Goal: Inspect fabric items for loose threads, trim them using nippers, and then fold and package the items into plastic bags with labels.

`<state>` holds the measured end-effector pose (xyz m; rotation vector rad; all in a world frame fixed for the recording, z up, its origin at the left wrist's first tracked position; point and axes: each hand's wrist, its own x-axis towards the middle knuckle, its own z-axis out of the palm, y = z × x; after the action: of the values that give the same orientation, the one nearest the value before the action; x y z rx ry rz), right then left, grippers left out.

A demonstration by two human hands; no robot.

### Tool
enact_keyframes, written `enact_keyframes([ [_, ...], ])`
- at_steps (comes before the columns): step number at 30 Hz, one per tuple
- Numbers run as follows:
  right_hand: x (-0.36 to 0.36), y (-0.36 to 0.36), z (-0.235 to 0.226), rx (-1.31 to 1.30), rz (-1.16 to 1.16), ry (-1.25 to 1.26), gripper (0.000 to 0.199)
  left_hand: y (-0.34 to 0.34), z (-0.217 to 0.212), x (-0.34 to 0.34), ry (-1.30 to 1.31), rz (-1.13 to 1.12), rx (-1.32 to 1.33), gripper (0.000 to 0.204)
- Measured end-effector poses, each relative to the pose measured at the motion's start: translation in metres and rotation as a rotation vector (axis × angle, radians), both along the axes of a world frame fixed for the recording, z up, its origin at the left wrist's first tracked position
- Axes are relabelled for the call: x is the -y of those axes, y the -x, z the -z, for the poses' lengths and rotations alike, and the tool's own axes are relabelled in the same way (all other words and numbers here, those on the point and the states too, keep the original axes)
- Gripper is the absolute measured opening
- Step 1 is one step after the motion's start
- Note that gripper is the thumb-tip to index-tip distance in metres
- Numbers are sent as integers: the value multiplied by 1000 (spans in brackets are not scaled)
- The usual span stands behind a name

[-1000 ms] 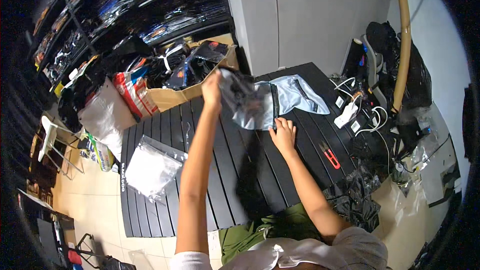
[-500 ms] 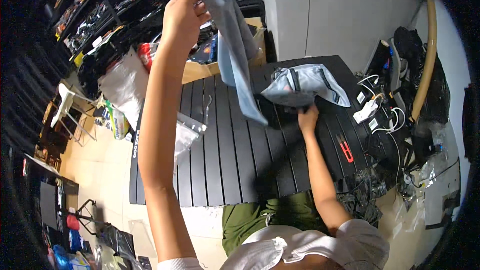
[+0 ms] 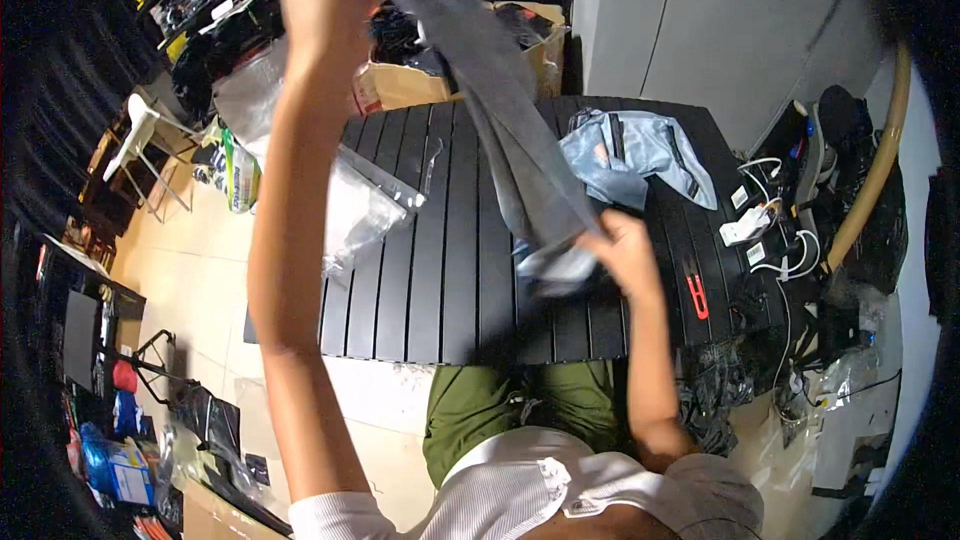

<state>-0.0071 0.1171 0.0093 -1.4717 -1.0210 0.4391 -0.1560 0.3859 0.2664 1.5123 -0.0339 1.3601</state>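
Observation:
A long strip of blue-grey cloth (image 3: pixel 495 90) hangs across the table, slanting down to the right and blurred by motion. At the top edge of the view, my left hand (image 3: pixel 325 0) is closed on its upper end, partly cut off by the frame. My right hand (image 3: pixel 625 250) pinches the cloth low on its right edge. Its lower end is bunched just over the black slatted table (image 3: pixel 420 290). Behind the right hand, a light blue cloth piece with dark bands (image 3: pixel 640 152) lies crumpled on the tabletop.
Red-handled thread snips (image 3: pixel 697 295) lie on the right of the table. White cables and a white power strip (image 3: pixel 748 227) are at its right edge. Clear plastic bags (image 3: pixel 365 205) lie at left. An open cardboard box (image 3: pixel 405 85) stands behind, near packed shelves.
My left hand has risen toward the upper left with the cloth. My right hand has left the crumpled piece and come nearer, onto the hanging cloth's lower part. The view has shifted slightly.

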Motion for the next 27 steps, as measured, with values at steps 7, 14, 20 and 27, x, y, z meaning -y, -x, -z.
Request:
enact_keyframes([
  [7, -4, -103, -71, 103, 249, -47, 25, 73, 80, -95, 422, 19, -230, 35],
  [14, 89, -95, -69, 469, 186, 21, 26, 145, 202, -22, 413, 31, -361, 42],
  [20, 128, -68, 31, 448, -87, 371, 29, 227, 301, 99, 1009, -67, -837, 38],
  [27, 96, -79, 59, -18, 439, 369, 23, 208, 319, 87, 706, -467, -1112, 36],
])
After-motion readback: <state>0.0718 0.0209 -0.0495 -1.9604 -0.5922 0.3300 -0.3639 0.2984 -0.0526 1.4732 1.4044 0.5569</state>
